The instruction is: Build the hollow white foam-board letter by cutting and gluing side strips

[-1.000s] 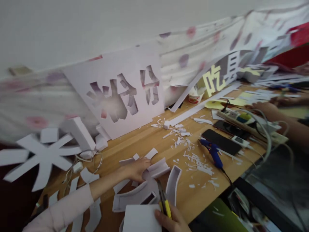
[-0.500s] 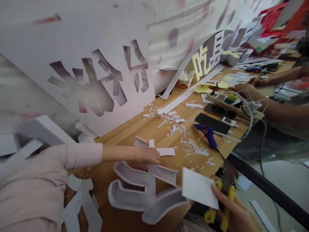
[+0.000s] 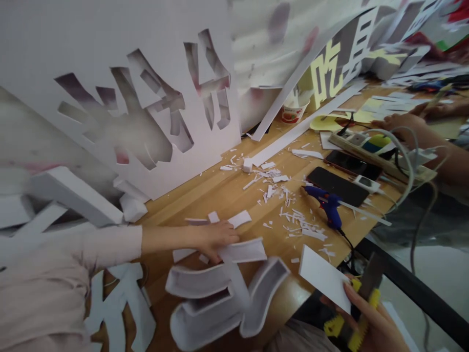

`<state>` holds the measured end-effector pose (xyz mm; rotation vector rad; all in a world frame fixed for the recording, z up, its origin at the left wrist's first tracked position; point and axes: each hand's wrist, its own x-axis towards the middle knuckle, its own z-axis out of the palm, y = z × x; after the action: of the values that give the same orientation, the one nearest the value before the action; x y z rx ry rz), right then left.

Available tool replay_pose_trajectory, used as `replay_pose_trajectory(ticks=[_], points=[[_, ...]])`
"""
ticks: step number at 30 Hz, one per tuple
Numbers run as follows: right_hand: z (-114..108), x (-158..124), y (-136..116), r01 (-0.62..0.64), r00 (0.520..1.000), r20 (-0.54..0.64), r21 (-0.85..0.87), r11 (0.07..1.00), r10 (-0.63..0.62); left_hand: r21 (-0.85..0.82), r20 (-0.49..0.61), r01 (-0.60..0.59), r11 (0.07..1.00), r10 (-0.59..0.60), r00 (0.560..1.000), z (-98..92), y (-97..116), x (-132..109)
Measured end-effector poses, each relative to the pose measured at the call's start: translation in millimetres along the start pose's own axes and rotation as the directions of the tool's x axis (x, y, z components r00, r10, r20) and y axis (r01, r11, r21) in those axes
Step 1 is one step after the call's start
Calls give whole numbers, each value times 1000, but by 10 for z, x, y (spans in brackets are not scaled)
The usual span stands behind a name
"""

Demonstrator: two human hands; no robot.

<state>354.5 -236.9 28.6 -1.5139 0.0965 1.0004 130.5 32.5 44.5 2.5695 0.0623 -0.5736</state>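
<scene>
A hollow white foam-board character [image 3: 240,293] with raised side walls lies at the table's near edge. My left hand [image 3: 216,238] grips its upper end, thumb down and fingers curled over it. In my right hand [image 3: 373,318], at the lower right, are a flat white board piece [image 3: 324,278] and a yellow-and-black utility knife [image 3: 370,288]. The board piece is tilted and held off the table, apart from the character. Small white strips [image 3: 240,218] lie just beyond my left hand.
A blue glue gun [image 3: 326,203] lies beside a dark phone [image 3: 337,186] and a power strip [image 3: 381,156]. White scraps [image 3: 300,225] litter the table. A board with cut-out characters [image 3: 205,161] leans at the back. Another person's hands [image 3: 403,128] are at the far right.
The white character has turned on the table under my left hand. My right hand, with the board piece and knife, appears farther right and lower; the whole view has shifted too.
</scene>
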Motion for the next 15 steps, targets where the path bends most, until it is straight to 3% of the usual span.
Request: replay_pose_trajectory(ticks=[2, 4, 9, 12, 15], points=[[88, 60, -77, -49, 998, 37, 37, 998, 47, -56, -107, 204, 977, -209, 972, 165, 74, -137], [155, 133, -145, -75, 995, 78, 68, 995, 69, -136, -203, 386, 913, -407, 891, 347, 188, -234], [303, 285, -151, -185, 963, 202, 22, 983, 177, -341, -324, 653, 676, -737, 593, 721, 564, -265], [437, 325, -38, -243, 903, 354, -41, 969, 242, -440, -333, 733, 520, -852, 404, 840, 767, -195], [575, 410, 38, -237, 842, 476, -94, 967, 253, -505, -324, 772, 385, -914, 243, 910, 919, -114]])
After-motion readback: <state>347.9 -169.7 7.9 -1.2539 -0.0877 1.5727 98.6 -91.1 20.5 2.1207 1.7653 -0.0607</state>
